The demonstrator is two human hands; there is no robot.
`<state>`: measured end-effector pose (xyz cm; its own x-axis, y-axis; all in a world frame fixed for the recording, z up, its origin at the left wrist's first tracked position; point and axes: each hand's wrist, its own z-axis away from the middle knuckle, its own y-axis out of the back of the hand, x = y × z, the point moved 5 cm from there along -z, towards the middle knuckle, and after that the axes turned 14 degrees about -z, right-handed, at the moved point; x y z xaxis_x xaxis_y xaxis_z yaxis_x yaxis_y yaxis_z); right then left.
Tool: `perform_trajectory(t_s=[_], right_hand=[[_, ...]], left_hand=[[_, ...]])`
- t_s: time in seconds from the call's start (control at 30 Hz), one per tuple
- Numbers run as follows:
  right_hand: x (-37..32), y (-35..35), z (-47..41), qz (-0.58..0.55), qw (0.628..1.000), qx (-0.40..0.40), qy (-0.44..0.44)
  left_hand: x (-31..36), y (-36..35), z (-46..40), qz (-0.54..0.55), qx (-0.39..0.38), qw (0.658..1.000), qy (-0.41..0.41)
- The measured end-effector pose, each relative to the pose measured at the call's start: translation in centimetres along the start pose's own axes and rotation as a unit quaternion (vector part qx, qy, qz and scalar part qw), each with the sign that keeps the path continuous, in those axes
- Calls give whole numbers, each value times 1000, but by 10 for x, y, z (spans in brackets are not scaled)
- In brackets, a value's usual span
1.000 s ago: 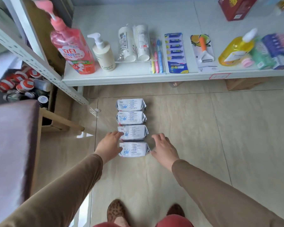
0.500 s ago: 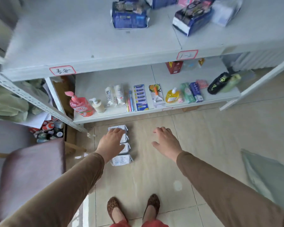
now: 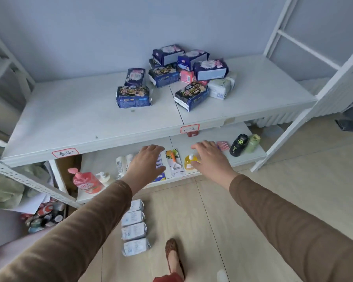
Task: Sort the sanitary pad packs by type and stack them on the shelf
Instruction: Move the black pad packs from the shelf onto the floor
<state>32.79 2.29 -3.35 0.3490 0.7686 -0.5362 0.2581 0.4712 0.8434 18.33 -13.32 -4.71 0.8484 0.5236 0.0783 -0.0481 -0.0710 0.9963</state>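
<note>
A loose heap of dark blue pad packs (image 3: 210, 69) lies at the back middle of the white upper shelf (image 3: 73, 119), with a pink pack (image 3: 186, 76) and a white pack (image 3: 221, 87) among them. One blue pack (image 3: 133, 97) lies apart to the left, another (image 3: 191, 96) in front. Several white pad packs (image 3: 134, 231) lie in a row on the floor below. My left hand (image 3: 146, 161) and my right hand (image 3: 209, 157) are raised in front of the shelf's edge, fingers spread, holding nothing.
The lower shelf (image 3: 251, 154) carries a pink pump bottle (image 3: 86, 182), a yellow bottle (image 3: 190, 162), a peeler card (image 3: 173, 161), and a black and a green bottle (image 3: 239, 144). White uprights (image 3: 306, 112) frame the right side. Cans (image 3: 45, 216) sit at the lower left.
I have straightened up: the view rose from the floor to the upper shelf. Both hands left the white packs on the floor and lifted toward the shelf, still empty.
</note>
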Motion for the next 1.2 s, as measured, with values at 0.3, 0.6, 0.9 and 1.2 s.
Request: perform_trajectory(t_s=[0.3,0.6,0.9,1.2], right_hand=[[25,48,-89,-15,1000,15,-3],[83,85,-185,-36,999,9,-17],[117,83,-312,-25,993,-54,102],[114,58,-383,53,961,-230,145]], left_hand=[[-14,13,-102,4,16,1000,4],[-22,19,-192,22,29,998,45],[-59,20,-255,16,7,987,163],[-150,28,-266,-7,17,957,291]])
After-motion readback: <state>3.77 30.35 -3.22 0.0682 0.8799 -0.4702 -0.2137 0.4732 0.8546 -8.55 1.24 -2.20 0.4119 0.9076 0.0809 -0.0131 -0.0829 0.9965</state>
